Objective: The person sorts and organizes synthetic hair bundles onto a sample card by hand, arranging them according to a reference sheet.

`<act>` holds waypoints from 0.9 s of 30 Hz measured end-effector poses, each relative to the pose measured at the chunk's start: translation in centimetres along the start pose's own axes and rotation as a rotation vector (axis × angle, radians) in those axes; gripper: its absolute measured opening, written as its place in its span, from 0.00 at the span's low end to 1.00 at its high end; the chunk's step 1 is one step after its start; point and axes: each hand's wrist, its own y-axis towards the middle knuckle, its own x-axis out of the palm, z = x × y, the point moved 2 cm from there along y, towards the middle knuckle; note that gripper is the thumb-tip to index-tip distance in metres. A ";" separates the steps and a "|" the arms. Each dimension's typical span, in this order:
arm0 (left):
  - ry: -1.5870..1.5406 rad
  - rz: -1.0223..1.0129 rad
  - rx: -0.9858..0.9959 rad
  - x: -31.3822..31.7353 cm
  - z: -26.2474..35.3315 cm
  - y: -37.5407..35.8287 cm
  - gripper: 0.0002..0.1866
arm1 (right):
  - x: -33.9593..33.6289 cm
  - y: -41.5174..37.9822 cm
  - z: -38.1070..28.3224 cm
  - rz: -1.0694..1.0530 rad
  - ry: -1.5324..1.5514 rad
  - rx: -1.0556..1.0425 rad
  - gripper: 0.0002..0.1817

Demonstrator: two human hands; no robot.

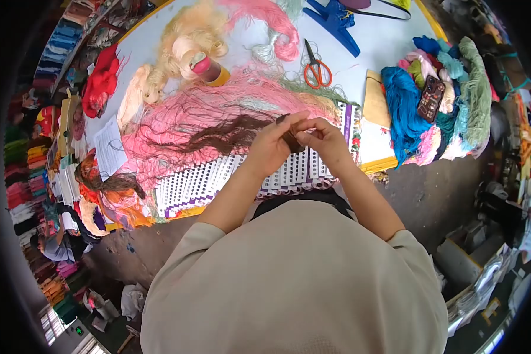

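Note:
A hank of dark brown thread [227,134] lies across loose pink thread and runs up into my hands. My left hand [270,146] is closed around its right end, with the thumb towards the top. Close beside it, my right hand [329,144] pinches the same brown thread, fingertips almost touching the left hand. The exact grip between the fingers is partly hidden. Under and in front of both hands are rows of white punched cards [212,177] with purple edges. Pink thread [183,112] spreads over the table behind them.
Orange-handled scissors [317,74] lie beyond my hands, near a blue plastic hanger-like piece [336,23]. A thread cone [209,69] stands amid cream hanks. At right are a brown envelope [374,97], blue thread [404,106] and a phone [431,98]. Red thread [102,79] lies left.

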 end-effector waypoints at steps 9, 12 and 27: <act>0.037 0.039 -0.028 -1.5 -0.3 -0.2 0.23 | 0.9 -0.2 0.4 0.018 0.165 0.050 0.04; 0.063 0.044 -0.046 -1.2 -0.4 0.2 0.22 | 0.6 -0.2 1.2 0.033 -0.083 -0.028 0.04; -0.113 0.516 0.089 -16.6 10.4 -1.1 0.11 | -37.1 -11.1 6.9 0.845 0.772 -0.215 0.09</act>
